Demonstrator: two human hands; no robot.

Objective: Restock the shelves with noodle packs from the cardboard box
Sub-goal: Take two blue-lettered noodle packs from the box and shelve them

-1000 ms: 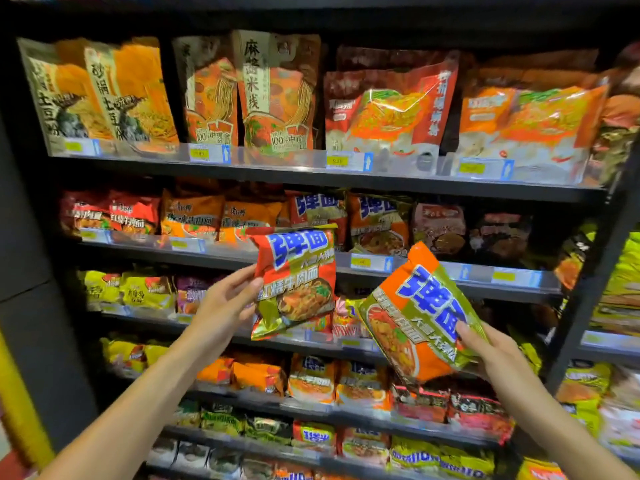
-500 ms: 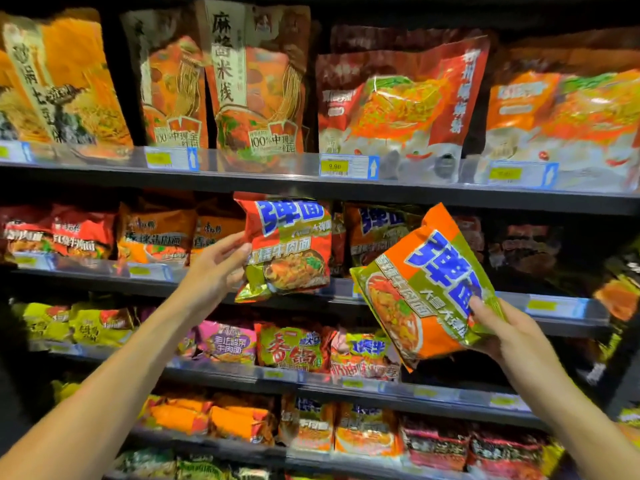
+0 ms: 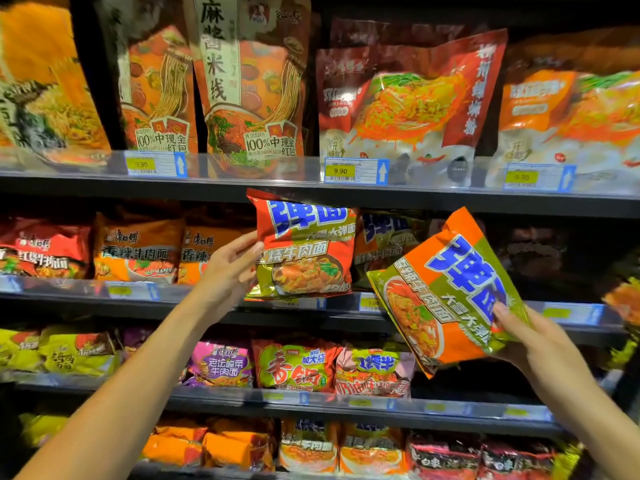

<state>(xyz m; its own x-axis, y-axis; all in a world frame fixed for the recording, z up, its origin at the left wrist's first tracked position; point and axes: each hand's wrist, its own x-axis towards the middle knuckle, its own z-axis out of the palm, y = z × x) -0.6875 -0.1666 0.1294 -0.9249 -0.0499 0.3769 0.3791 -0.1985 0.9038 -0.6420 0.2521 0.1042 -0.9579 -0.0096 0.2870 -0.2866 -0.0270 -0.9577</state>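
Dark shelves (image 3: 311, 199) – each with price tags (image 3: 355, 170) along its edge – carry rows of noodle packs (image 3: 138, 247).

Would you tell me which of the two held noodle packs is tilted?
The orange pack in the right hand is tilted; the left hand's red pack is nearly upright.

Labels on noodle packs and shelf tags
The red pack (image 3: 304, 247) reads 弹面 and 红烧牛肉面; the tall bag (image 3: 249, 81) reads 麻酱米线 and 100%中现金红包; the price tag (image 3: 355, 171) shows 9.90.
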